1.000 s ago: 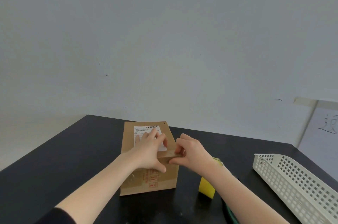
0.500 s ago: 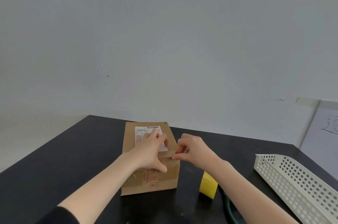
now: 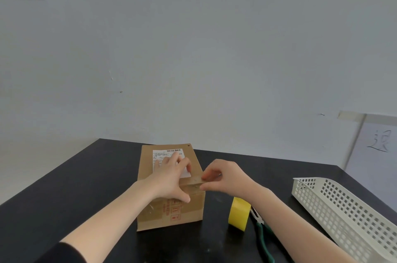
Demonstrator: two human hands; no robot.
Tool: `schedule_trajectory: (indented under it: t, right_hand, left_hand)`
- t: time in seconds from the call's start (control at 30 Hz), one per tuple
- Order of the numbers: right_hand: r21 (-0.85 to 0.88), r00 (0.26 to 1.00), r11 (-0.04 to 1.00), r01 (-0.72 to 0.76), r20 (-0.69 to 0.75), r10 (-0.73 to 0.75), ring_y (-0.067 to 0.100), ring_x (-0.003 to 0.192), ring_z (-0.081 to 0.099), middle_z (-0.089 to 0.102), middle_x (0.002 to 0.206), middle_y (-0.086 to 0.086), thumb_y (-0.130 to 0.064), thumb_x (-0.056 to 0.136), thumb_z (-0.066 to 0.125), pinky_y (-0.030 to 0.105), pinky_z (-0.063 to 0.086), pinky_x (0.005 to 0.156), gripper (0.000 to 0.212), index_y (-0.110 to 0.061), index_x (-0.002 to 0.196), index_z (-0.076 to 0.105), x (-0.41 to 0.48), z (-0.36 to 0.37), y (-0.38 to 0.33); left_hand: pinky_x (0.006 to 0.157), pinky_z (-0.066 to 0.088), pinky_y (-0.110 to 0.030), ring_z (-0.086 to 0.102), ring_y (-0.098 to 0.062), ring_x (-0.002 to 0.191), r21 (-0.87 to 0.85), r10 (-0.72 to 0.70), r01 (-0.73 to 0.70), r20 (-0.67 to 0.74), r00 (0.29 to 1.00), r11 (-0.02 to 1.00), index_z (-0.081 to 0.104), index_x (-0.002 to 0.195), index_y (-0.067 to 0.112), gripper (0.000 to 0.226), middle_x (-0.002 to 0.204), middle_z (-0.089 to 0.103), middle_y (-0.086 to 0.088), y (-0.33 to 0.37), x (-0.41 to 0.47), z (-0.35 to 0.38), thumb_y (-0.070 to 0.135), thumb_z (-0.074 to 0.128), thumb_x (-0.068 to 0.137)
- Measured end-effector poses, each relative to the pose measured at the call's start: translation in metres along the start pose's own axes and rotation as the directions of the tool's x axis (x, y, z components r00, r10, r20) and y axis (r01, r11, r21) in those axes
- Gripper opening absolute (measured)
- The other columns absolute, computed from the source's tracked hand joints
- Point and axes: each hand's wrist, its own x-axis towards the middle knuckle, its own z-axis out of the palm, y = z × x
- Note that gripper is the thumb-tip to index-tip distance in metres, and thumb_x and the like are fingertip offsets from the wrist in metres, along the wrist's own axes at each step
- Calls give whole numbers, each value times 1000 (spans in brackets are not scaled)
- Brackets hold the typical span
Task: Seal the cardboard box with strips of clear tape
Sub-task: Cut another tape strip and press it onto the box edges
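cardboard box [image 3: 167, 215] sits on the black table [image 3: 86, 187]. the left hand [image 3: 169, 176] lies flat on its top, fingers spread, thumb down the front. the right hand [image 3: 227, 176] pinches what looks like a strip of clear tape [image 3: 194, 181] at the box's right top edge. a yellow roll [image 3: 238, 213] stands just beside

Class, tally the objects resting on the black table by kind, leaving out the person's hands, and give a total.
Cardboard box: 1
Yellow tape roll: 1
Green-handled pliers: 1
White basket: 1
Total: 4
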Motion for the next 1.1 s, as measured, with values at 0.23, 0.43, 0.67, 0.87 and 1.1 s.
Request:
schedule_trajectory:
  t: [0.23,0.43,0.67,0.87,1.1]
  right_hand:
    - [39,927,990,-139,-346,144,0,78,63,70,78,-13,-33,88,66,12,47,71,11,-27,80,71,-47,-43,34]
    - [-74,884,937,-340,-365,292,4,80,62,69,80,-12,-28,88,64,15,43,69,7,-29,82,68,-87,-59,87]
    - [-46,896,900,-433,-130,424,5,77,56,62,92,-5,-21,74,67,21,48,71,27,-28,99,58,-121,-46,127]
    - [-43,896,896,-442,-57,440,10,86,60,61,96,-8,-21,66,69,21,49,73,41,-28,101,51,-133,-35,144]
    - [37,901,908,-416,-118,418,4,88,63,67,93,-7,-21,68,71,15,50,77,33,-30,96,55,-130,-19,153]
  left_hand:
    - [105,37,-46,33,-17,124,2,-51,52,168,984,999,43,115,40,66,129,33,9,12,6,-27,70,68,62]
    - [81,44,-25,51,-5,97,-245,67,-82,-71,995,966,64,99,29,28,109,52,10,58,22,-32,51,65,81]
    - [79,38,-10,54,0,105,-354,275,-274,-48,960,894,64,112,29,30,111,62,14,111,48,-8,26,69,83]
    - [78,36,-5,55,6,102,-380,313,-308,-49,948,872,67,108,31,29,106,65,21,127,58,12,20,69,81]
    - [75,46,-13,58,8,89,-408,276,-305,-130,952,860,71,89,32,14,89,65,22,134,62,26,20,66,84]
